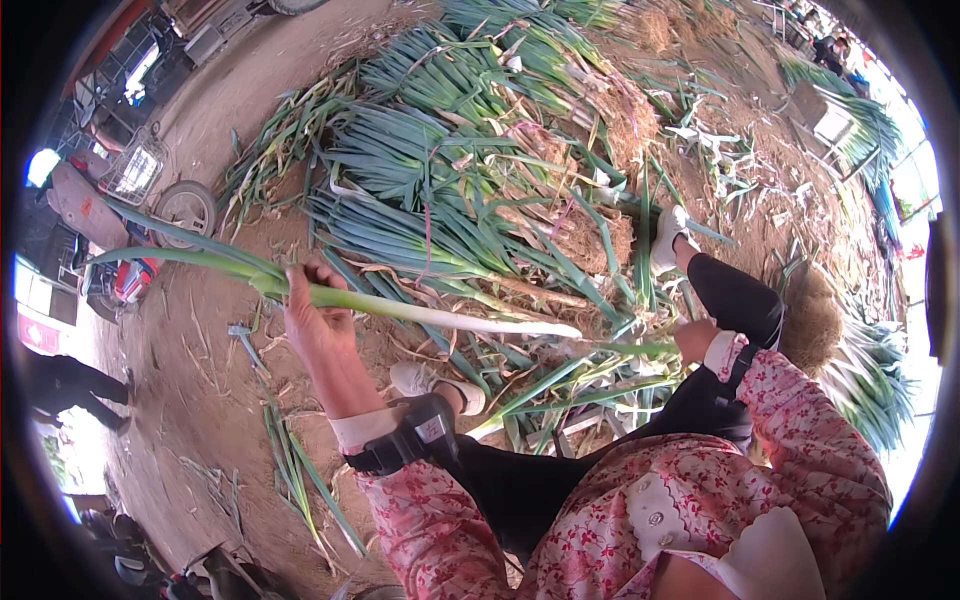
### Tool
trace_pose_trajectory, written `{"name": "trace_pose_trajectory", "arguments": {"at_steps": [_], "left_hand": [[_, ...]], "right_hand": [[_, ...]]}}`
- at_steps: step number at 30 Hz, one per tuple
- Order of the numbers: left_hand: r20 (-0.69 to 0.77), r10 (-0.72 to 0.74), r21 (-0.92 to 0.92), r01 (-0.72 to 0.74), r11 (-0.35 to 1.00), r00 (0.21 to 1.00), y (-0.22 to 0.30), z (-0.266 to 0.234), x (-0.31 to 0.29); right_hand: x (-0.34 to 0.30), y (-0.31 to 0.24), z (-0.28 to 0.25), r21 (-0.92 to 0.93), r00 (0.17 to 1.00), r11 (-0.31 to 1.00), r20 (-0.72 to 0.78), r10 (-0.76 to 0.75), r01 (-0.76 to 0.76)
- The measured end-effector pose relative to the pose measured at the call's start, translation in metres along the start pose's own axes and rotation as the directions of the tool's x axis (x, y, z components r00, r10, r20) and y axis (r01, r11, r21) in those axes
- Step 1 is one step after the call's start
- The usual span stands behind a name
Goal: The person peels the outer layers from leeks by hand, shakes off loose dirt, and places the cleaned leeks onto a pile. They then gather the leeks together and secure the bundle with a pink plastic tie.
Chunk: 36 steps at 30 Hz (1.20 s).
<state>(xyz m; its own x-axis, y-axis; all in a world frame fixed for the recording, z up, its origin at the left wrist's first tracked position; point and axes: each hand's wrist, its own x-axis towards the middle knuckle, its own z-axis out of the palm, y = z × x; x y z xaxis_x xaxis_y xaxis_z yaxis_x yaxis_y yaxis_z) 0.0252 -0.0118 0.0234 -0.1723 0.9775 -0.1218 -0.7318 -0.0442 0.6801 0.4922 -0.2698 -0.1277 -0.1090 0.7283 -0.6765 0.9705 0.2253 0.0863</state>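
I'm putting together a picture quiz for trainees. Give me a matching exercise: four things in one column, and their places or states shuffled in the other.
Column one:
1. Left hand
2. Right hand
3. Onion pile
4. Wheel

Column two:
A. In the upper left of the picture
B. Curled at the end of a green leaf
C. In the upper middle of the picture, leafy ends mostly pointing left
D. Curled around a long green-and-white stalk

Pairs: 1-D, 2-B, 3-C, 4-A.
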Motion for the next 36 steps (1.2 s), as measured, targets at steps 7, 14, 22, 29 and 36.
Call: {"name": "trace_pose_trajectory", "arguments": {"at_steps": [7,14,22,29,36], "left_hand": [[0.044,0.052,-0.087,-0.048,0.995,0.998,-0.008,0.02,-0.009],[-0.075,0.064,-0.171,-0.076,0.982,0.995,0.0,0.023,-0.015],[0.211,0.03,-0.263,0.027,0.964,0.977,0.013,0.002,-0.015],[0.539,0.048,-0.363,0.18,0.914,0.841,0.015,-0.007,-0.016],[0.618,0.087,-0.412,0.228,0.882,0.781,0.015,0.007,-0.025]], "right_hand": [[0.009,-0.148,-0.239,0.345,0.419,0.8,-0.899,0.13,0.491],[0.057,-0.21,-0.255,0.324,0.374,0.715,-0.923,0.094,0.62],[0.051,-0.215,-0.262,0.34,0.414,0.681,-0.908,0.059,0.648],[0.052,-0.217,-0.261,0.46,0.496,0.587,-0.861,0.113,0.666],[0.053,-0.21,-0.262,0.642,0.652,0.306,-0.754,0.085,0.703]]}}
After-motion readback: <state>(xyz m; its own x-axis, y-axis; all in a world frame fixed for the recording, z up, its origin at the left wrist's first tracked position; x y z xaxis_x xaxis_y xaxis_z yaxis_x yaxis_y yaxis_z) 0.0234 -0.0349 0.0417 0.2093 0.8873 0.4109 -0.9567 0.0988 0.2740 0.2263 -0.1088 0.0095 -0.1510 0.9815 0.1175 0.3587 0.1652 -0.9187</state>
